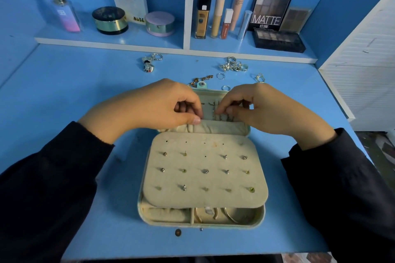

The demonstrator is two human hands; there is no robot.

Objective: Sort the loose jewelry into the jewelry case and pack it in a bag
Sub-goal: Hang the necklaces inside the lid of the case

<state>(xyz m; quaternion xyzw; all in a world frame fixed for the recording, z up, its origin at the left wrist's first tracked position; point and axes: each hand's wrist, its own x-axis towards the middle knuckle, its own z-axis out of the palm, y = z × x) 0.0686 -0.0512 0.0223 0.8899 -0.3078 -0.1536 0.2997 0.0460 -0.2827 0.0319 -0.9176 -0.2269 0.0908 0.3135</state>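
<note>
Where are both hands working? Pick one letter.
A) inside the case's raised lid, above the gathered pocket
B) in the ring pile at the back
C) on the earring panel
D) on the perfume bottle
A: the left hand and right hand meet at the lid of the jewelry case, the right pinching a thin chain there; the earring panel lies untouched.

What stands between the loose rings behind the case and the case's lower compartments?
The earring panel lies flat over most of the lower compartments, leaving only their front strip open. The left hand and right hand are at the lid, between the rings and those compartments.
</note>
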